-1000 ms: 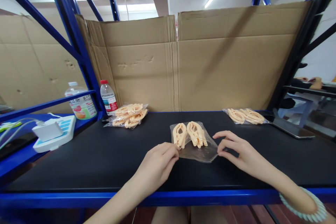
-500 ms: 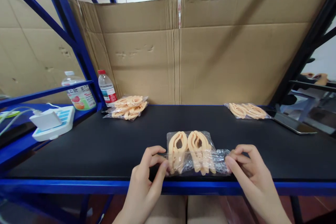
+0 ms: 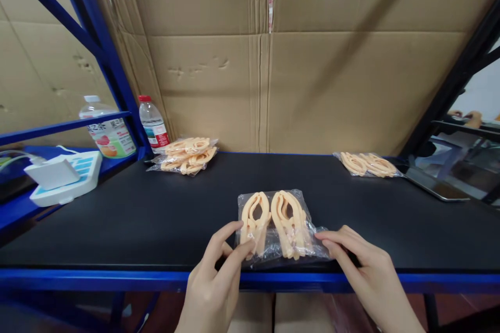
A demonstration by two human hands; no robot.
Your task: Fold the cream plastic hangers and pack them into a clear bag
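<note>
A clear plastic bag [image 3: 269,255] lies flat near the front edge of the black table, holding two bundles of cream, looped plastic pieces [image 3: 289,223] side by side. At its left side, my left hand [image 3: 219,265] has its thumb over the left bundle and its index finger against the bag's edge, closed on the bag. My right hand [image 3: 359,260] pinches the loose film at the bag's lower right corner between thumb and index finger. The other fingers of my right hand are curled under and partly hidden.
Similar filled bags [image 3: 187,156] are stacked at the back left, beside a red-capped bottle [image 3: 154,125]. Another filled bag [image 3: 367,164] lies back right, near a phone-like flat slab [image 3: 435,184]. Cardboard [image 3: 207,73] walls the back. A power strip [image 3: 66,182] sits left.
The loose film, earlier stretched across the bag's front between both hands, now lies lower. My left hand has shifted onto the left bundle; my right hand has moved inward to the left.
</note>
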